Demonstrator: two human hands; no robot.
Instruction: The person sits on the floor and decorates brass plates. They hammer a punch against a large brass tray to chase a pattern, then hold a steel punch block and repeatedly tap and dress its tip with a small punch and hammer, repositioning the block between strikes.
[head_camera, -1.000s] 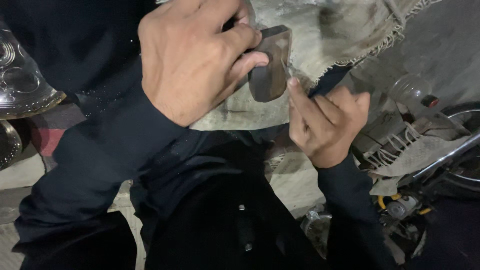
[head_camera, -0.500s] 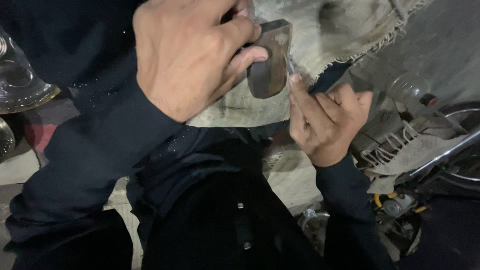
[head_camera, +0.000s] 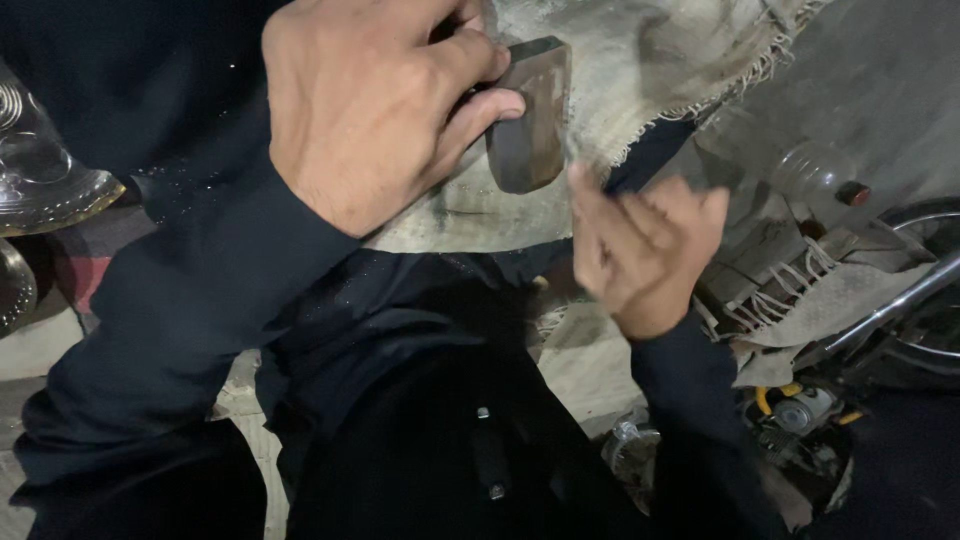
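My left hand (head_camera: 380, 110) is at the top, closed around a dark grey rectangular metal block (head_camera: 530, 120). The block's flat end points down over a frayed burlap cloth (head_camera: 640, 60). My right hand (head_camera: 645, 250) is just below and to the right of the block, not touching it. Its fingers are loosely curled and blurred, so I cannot make out whether anything small is pinched in them. Both arms wear dark sleeves, and dark clothing fills the lower middle.
Shiny embossed metal dishes (head_camera: 45, 185) lie at the left edge. At the right are a clear plastic bottle (head_camera: 815, 175), a chrome tube (head_camera: 895, 300) beside a wheel, frayed cloth (head_camera: 835, 305) and small parts with yellow wire (head_camera: 790, 410).
My right hand has pulled away from the block's edge, down and to the right, and is now blurred. My left hand keeps its grip on the block, which has shifted slightly up.
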